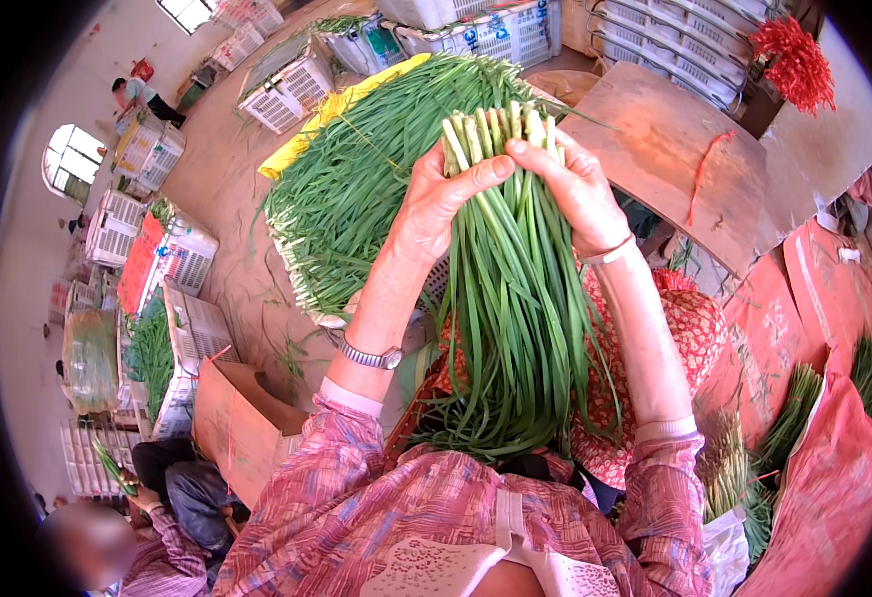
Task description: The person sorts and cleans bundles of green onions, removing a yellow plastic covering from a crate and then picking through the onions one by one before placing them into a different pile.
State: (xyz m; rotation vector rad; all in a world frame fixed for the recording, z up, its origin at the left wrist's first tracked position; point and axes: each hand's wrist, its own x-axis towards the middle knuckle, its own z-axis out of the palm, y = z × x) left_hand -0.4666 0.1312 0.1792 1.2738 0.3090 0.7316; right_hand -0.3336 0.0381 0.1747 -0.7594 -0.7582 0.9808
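Garlic chives [515,289] hung as a thick bunch between the person's two hands, in front of the chest, with the pale cut ends uppermost and the green leaves trailing down onto the lap. The left hand [439,199] gripped the bunch from its left side and the right hand [580,194] from its right; the fingers of both were clamped on the stalks just below the ends, with both thumbs on the near face, their tips close together. A metal watch [371,355] circled the left wrist and a thin bracelet [610,251] the right.

Just beyond the left hand lay a broad heap of loose greens [356,169], a yellow sheet [291,151] along its far left edge. To the right stood a brown desk [655,129] with a red string [706,174] on it. More tied bundles [794,410] rested by a red sheet [844,488] at lower right. At lower left, beside an open cardboard box [242,428], a co-worker's hand [145,497] held a few green stalks [109,466].
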